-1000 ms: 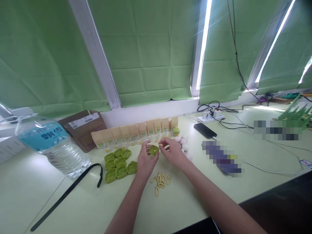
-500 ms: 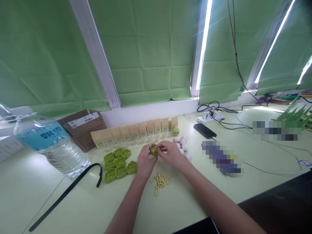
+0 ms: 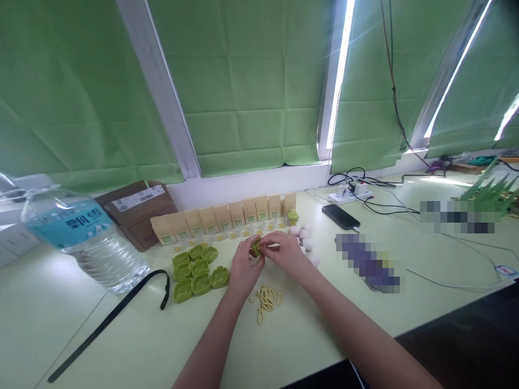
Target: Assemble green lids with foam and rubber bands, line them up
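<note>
A small green plastic shell (image 3: 255, 248) is gripped in the fingers of my left hand (image 3: 244, 265), its hollow side partly turned toward me. My right hand (image 3: 286, 252) pinches at the shell's right edge with thumb and forefinger. A bit of a yellow cord loop shows at those fingertips, mostly hidden. Below the hands lies a pile of yellow cord loops (image 3: 266, 298). Several more green shells (image 3: 201, 283) sit grouped to the left, open side up. Pinkish-white rounded pieces (image 3: 307, 244) lie just right of my right hand, which partly covers them.
Behind the hands stands a row of small kraft-topped clear packs (image 3: 223, 217), with a green piece (image 3: 292, 217) at its right end. A large water bottle (image 3: 87, 237), a cardboard box (image 3: 140, 216) and a black strap (image 3: 107, 322) are left. A phone (image 3: 341, 216) and power strip (image 3: 349, 196) lie right.
My right fingertips have moved slightly closer against the green shell, and the yellow loop shows less. The shell has turned a little in my left hand.
</note>
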Available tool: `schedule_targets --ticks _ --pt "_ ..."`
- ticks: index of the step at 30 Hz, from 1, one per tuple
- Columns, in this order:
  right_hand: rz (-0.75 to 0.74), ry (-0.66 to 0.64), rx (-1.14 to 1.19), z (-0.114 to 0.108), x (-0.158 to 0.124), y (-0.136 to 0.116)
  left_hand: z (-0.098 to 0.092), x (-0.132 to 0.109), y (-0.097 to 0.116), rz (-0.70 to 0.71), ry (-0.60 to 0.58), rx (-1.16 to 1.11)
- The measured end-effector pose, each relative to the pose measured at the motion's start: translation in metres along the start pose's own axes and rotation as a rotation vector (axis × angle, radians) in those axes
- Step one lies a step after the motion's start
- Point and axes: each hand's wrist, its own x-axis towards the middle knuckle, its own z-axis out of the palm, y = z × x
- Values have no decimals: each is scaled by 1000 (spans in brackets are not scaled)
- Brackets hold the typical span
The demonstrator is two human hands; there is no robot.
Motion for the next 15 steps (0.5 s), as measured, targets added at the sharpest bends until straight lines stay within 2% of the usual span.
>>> schedule_targets --ticks 7,15 --pt "21 2 -117 -1 0 6 1 0 1 -6 -18 -11" --pt "71 19 -121 -2 1 11 -1 -1 6 -5 -72 -42"
